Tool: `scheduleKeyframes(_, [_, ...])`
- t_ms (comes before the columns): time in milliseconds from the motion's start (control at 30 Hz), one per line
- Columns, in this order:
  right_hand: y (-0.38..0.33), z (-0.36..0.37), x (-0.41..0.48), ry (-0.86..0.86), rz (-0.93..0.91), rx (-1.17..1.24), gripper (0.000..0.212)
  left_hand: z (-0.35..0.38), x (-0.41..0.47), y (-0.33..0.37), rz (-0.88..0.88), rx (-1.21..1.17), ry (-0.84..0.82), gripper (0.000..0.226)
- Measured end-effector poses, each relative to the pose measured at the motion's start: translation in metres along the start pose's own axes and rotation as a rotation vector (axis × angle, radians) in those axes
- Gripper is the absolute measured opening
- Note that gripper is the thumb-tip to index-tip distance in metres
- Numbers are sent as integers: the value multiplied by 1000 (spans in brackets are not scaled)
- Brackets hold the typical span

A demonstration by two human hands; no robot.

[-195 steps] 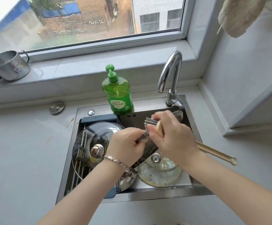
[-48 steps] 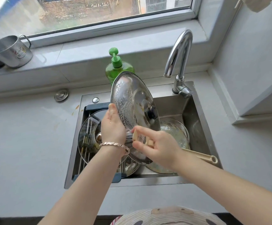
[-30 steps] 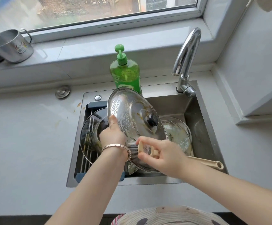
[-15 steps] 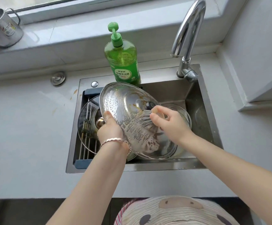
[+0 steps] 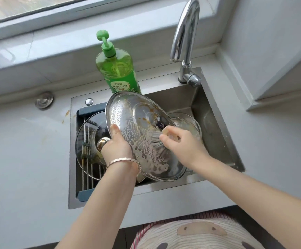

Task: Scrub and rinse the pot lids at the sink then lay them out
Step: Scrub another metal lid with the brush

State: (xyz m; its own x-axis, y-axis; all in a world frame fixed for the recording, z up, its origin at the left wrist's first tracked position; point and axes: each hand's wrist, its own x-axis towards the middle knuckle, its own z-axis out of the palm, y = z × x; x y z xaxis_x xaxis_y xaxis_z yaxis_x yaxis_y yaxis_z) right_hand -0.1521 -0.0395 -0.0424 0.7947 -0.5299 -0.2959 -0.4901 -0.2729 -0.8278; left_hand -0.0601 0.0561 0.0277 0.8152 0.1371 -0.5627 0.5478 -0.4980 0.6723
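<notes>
I keep the glass lid (image 5: 142, 133) tilted over the sink (image 5: 216, 126), far rim up toward the soap bottle (image 5: 118, 69), near rim low, so suds and loosened residue run off into the basin, not onto the counter (image 5: 23, 159). L hand (image 5: 117, 146) is clamped on the lid's left rim, thumb over the upper face, fingers hidden behind the glass; that fixes the lid against brush pressure. R hand (image 5: 180, 142) is wrapped around the scrub brush (image 5: 156, 148), bristles touching the foamy glass below the dark knob (image 5: 161, 125); the handle is hidden behind hand and forearm. Brown residue remains near the knob, so I judge scrubbing is approx. half done on this lid. Two more lids wait in the sink: a large one w/ a metal knob (image 5: 92, 141) on the drain rack (image 5: 86, 177) at left, a smaller one (image 5: 187, 124) behind the R hand. Faucet (image 5: 185, 33) shows no water running; rinse not yet started.
</notes>
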Motion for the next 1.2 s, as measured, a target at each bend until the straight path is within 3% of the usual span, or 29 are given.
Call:
scheduleKeyframes(133, [-18, 16, -6, -36, -49, -75, 23, -6, 15, -3, 107, 18, -67, 54])
scheduleKeyframes(300, [-11, 16, 36, 116, 3, 78, 21, -8, 28, -5, 298, 6, -134, 54])
scheduleKeyframes(467, [-23, 35, 14, 45, -129, 8, 17, -18, 39, 2, 343, 28, -149, 54])
scheduleKeyframes(567, [-15, 8, 43, 160, -43, 165, 19, -17, 32, -6, 409, 28, -218, 55])
scheduleKeyframes(633, [-12, -3, 48, 134, -19, 160, 21, -13, 28, -11, 406, 37, -223, 55])
scheduleKeyframes(800, [-12, -12, 16, -109, -188, 45, 21, -2, 22, -13, 354, -40, -202, 53])
scheduleKeyframes(933, [13, -53, 47, 35, -12, 145, 26, 10, 2, -14, 423, -48, -227, 53])
scheduleKeyframes(1100, [13, -44, 26, -135, -203, 169, 26, 20, 1, -8, 448, -52, -182, 49])
scheduleKeyframes(1200, [20, -58, 49, 4, -61, 284, 25, 24, -5, -8, 563, 4, -203, 55])
